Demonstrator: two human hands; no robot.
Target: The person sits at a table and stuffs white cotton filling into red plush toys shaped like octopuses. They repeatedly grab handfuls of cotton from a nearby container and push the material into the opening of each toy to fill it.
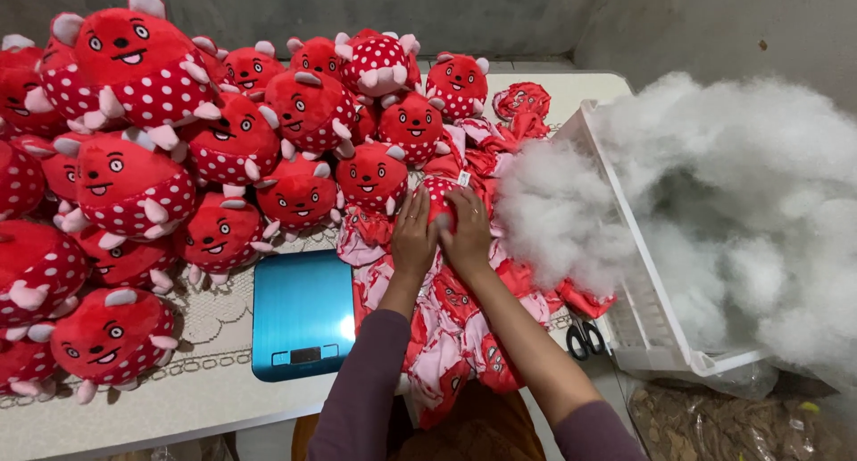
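My left hand (413, 236) and my right hand (467, 233) press together around a partly stuffed red plush toy with white dots (439, 194), held above a heap of flat, unstuffed red and pink toy skins (451, 323). Both hands grip it from either side. White fibre stuffing (558, 215) lies just to the right of my right hand, spilling from a tipped white plastic crate (647, 327).
A large pile of finished round red plush toys (161, 157) fills the table's left and back. A blue digital kitchen scale (302, 314) sits left of my forearm. Black-handled scissors (585, 339) lie by the crate. A lace tablecloth (214, 372) covers the table.
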